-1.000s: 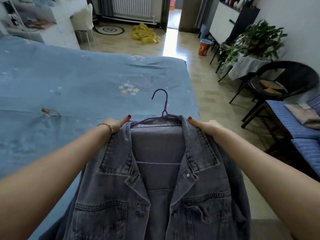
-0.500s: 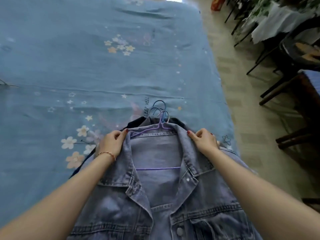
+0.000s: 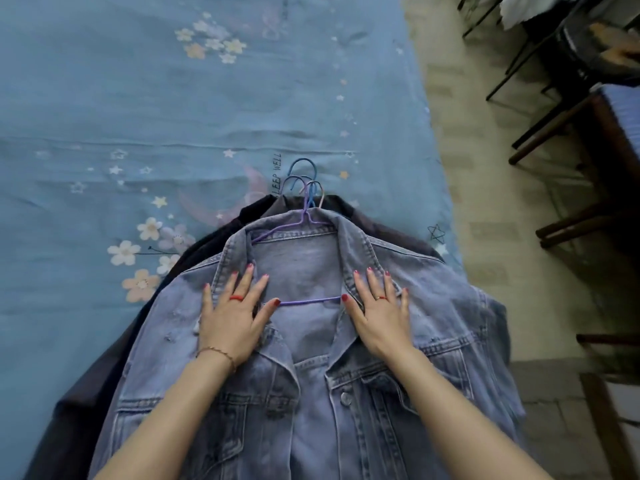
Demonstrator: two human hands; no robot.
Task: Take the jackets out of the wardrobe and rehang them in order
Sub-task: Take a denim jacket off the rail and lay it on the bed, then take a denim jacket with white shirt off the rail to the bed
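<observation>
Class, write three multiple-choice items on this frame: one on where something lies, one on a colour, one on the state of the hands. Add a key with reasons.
1. Where does the denim jacket lie?
A. on top of darker jackets on the bed
B. on the floor
C. on a chair

2. What colour is the denim jacket's hanger?
A. red
B. purple
C. white

3. How are the hands?
A. both clenched in fists
B. one raised in the air
C. both flat, open on the collar

Key: 1 A, a dark jacket shows beneath it on the blue bedsheet. 2 B, its bar and hook are purple. 3 C, the left hand and the right hand press with spread fingers.

Soft even daylight, wide-angle edge warping
</observation>
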